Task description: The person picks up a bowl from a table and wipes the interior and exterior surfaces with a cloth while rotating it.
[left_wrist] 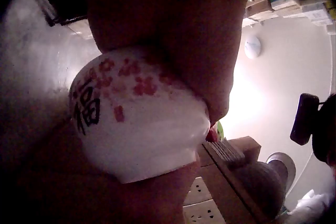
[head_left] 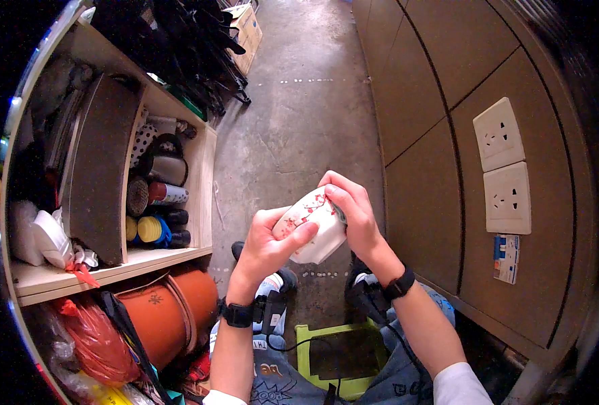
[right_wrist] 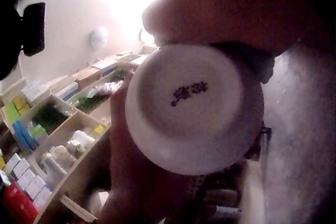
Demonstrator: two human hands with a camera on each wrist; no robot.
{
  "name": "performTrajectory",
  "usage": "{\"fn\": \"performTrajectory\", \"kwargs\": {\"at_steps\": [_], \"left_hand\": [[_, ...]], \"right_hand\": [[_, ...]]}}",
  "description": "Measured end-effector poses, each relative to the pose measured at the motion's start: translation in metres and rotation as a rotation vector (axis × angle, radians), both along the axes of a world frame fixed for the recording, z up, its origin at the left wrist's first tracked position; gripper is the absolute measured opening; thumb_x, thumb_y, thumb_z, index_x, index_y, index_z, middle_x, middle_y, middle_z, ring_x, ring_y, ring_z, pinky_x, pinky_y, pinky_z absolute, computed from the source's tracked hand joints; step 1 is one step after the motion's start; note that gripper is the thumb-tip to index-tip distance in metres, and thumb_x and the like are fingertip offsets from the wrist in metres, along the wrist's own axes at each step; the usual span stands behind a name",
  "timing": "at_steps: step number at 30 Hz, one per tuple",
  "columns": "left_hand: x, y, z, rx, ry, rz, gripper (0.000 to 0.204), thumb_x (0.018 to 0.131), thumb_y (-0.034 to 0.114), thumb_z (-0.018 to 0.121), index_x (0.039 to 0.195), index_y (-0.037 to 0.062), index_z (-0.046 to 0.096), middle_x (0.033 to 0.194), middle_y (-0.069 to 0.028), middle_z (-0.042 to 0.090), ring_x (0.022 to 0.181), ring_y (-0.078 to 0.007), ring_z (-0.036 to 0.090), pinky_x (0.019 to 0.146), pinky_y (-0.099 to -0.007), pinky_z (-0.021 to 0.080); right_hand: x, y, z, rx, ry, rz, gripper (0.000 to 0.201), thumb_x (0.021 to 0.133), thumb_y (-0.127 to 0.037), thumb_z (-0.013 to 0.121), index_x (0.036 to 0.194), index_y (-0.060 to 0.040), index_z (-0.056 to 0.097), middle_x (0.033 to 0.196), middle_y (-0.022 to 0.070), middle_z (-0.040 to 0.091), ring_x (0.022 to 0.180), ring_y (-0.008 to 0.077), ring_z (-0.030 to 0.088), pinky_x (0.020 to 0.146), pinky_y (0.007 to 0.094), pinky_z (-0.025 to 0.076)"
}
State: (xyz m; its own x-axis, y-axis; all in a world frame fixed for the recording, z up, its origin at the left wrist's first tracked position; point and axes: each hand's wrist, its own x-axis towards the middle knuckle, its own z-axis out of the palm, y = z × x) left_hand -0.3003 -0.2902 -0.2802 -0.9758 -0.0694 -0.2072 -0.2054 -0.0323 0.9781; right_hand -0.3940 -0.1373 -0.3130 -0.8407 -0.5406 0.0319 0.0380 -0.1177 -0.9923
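Observation:
A white bowl point(head_left: 321, 233) with red flowers is held tilted on its side between both hands, above the floor and a green stool. My left hand point(head_left: 266, 246) grips its left side, thumb across the outer wall. The right hand point(head_left: 357, 212) pinches the upper right edge with thumb and fingers. In the left wrist view the bowl point(left_wrist: 142, 113) shows red blossoms and a black character. The right wrist view shows the bowl's round base point(right_wrist: 189, 98) with dark marks at its centre. The bowl's inside is hidden.
Wooden shelves point(head_left: 205, 182) with shoes and bottles stand left, above an orange-brown container point(head_left: 154, 317) and bags. Brown panels point(head_left: 414, 182) with white sockets point(head_left: 506, 196) line the right. A green stool point(head_left: 304, 351) is between the legs. Grey floor point(head_left: 299, 128) runs ahead, with a cardboard box point(head_left: 247, 37) beyond.

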Motion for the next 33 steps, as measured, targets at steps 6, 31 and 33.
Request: {"fn": "performTrajectory", "kwargs": {"at_steps": [6,31,33], "left_hand": [[-0.012,0.002,-0.029,-0.025,0.169,0.188,0.037,0.095,0.042,0.061,0.105,0.0058,0.058,0.111,-0.0087,0.065,0.102,-0.0152,0.062,0.081,-0.0317,0.052],[-0.010,0.026,-0.007,0.885,-0.017,0.253,0.072,0.073,0.000,0.052,0.143,0.0071,0.038,0.141,-0.0147,0.046,0.132,-0.0308,0.046,0.110,-0.0467,0.040],[-0.012,0.029,-0.008,0.932,-0.056,0.350,0.059,0.087,0.001,0.051,0.144,0.0078,0.038,0.141,-0.0143,0.047,0.130,-0.0299,0.049,0.109,-0.0463,0.042]], "right_hand": [[0.003,0.004,0.015,0.076,0.321,-0.210,0.028,0.094,-0.018,0.049,0.075,0.0017,0.050,0.064,0.0117,0.047,0.059,0.0215,0.047,0.057,0.0364,0.038],[-0.032,0.027,0.002,-0.898,-1.026,-0.224,0.031,0.100,-0.037,0.044,0.086,-0.0114,0.052,0.070,0.0027,0.044,0.062,0.0143,0.040,0.062,0.0312,0.039],[-0.027,0.019,0.012,-0.743,-0.975,-0.218,0.036,0.101,-0.043,0.043,0.096,-0.0102,0.057,0.084,0.0087,0.060,0.072,0.0185,0.052,0.069,0.0345,0.046]]}}
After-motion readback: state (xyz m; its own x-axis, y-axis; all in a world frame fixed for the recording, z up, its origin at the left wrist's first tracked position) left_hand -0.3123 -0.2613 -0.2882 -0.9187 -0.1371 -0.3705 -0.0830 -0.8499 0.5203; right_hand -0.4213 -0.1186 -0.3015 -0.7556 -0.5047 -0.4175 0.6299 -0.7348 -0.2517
